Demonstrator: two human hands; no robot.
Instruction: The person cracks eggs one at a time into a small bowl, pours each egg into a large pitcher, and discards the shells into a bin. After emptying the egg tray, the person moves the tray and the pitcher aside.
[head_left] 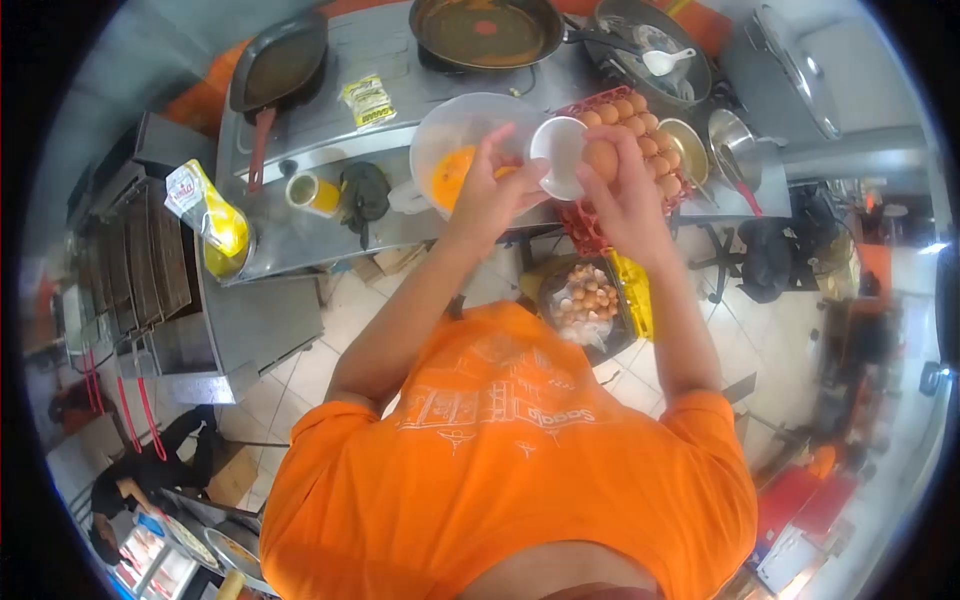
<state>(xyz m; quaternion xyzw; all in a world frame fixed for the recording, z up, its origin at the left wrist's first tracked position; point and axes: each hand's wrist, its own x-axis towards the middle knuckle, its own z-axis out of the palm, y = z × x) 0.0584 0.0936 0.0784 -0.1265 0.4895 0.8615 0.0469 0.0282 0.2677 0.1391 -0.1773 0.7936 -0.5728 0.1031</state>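
My left hand [490, 195] is over the near right side of a translucent plastic bowl [433, 118], its thumb against the left edge of a white cup [560, 150]. The hand appears to grip the cup, though its hold is partly hidden. Orange-yellow egg yolks [452, 178] lie in the bowl. Just right of the cup, my right hand [632, 195] is closed on a brown egg [601, 159]. Behind that hand, a red tray [575, 215] carries several more brown eggs [636, 125].
Pans [487, 32] sit on the stove at the back. A yellow packet [368, 101], an open jar [314, 194] and a yellow bottle [222, 225] stand to the left. Metal bowls [735, 150] are at right. Below the counter, a bin [585, 305] holds eggshells. Another person [155, 470] is at lower left.
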